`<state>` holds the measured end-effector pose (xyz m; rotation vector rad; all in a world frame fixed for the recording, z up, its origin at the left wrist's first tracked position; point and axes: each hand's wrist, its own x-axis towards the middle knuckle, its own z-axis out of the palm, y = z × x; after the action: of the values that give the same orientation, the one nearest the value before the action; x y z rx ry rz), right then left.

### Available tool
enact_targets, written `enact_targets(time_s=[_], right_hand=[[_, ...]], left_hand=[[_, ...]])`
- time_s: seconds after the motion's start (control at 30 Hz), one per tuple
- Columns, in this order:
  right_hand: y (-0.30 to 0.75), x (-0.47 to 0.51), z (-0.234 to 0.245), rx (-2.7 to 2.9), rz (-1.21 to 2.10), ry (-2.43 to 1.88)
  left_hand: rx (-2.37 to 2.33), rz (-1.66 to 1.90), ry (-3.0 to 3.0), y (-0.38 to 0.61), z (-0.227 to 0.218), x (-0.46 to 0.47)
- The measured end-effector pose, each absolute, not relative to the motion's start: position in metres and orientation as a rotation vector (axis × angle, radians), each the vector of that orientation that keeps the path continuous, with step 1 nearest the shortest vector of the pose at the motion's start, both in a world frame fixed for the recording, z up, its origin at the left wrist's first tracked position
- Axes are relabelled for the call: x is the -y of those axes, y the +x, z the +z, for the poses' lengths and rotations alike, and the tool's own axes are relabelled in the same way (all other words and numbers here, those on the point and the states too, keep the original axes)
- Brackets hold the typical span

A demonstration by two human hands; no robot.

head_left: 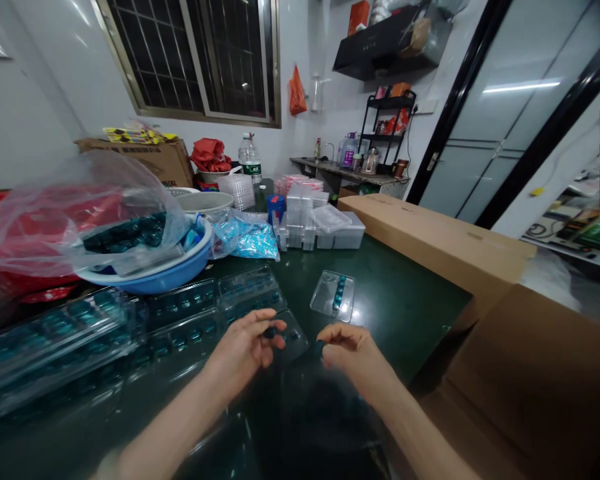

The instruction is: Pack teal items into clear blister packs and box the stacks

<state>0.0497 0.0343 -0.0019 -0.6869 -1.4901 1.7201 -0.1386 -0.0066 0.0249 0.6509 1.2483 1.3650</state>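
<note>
Left hand (243, 353): thumb and fingers pinched on a small teal piece (270, 331), just above a clear blister tray (296, 339). Right hand (355, 357): fingertips pressed together on a second piece (321, 347), at that tray's right edge. Filled trays (180, 301) lie left of it. Fingertip pinch seems well suited: pieces are small, and it keeps them in view.

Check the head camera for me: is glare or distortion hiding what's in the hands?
Head view: wide-angle distortion bends the window; glare marks the clear plastic tray and green tabletop. Also head view: no glare covers the dark teal pieces pinched by the left hand and right hand, though they look slightly soft.
</note>
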Motion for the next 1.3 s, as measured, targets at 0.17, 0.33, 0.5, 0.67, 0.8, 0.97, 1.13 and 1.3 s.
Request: enact_targets(time_s=[0.17, 0.33, 0.5, 0.67, 0.8, 0.97, 1.13, 1.3], right_hand=[[0.041, -0.025, -0.004, 1.339, 1.625, -0.633], [0.039, -0.012, 0.003, 1.498, 1.247, -0.693], [0.038, -0.005, -0.004, 1.627, 1.028, -0.674], [0.042, 0.000, -0.005, 1.707, 1.033, -0.677], [0.046, 0.001, -0.006, 1.584, 1.200, -0.785], [0.046, -0.001, -0.017, 1.306, 1.459, -0.930], [0.052, -0.018, -0.022, 1.411, 1.392, -0.948], [0.063, -0.087, -0.033, 1.705, 0.799, -1.153]], left_hand=[[-1.022, 1.143, 0.657, -0.104, 0.036, 0.032], [-1.164, 1.192, 0.617, -0.091, 0.035, 0.037], [-1.139, 1.215, 0.579, -0.093, 0.028, 0.039], [-1.107, 1.155, 0.474, -0.092, 0.022, 0.040], [-1.119, 1.152, 0.479, -0.085, 0.017, 0.041], [-1.146, 1.108, 0.571, -0.076, 0.007, 0.037], [-1.143, 1.123, 0.519, -0.073, 0.002, 0.020], [-1.110, 1.141, 0.478, -0.082, 0.007, 0.008]])
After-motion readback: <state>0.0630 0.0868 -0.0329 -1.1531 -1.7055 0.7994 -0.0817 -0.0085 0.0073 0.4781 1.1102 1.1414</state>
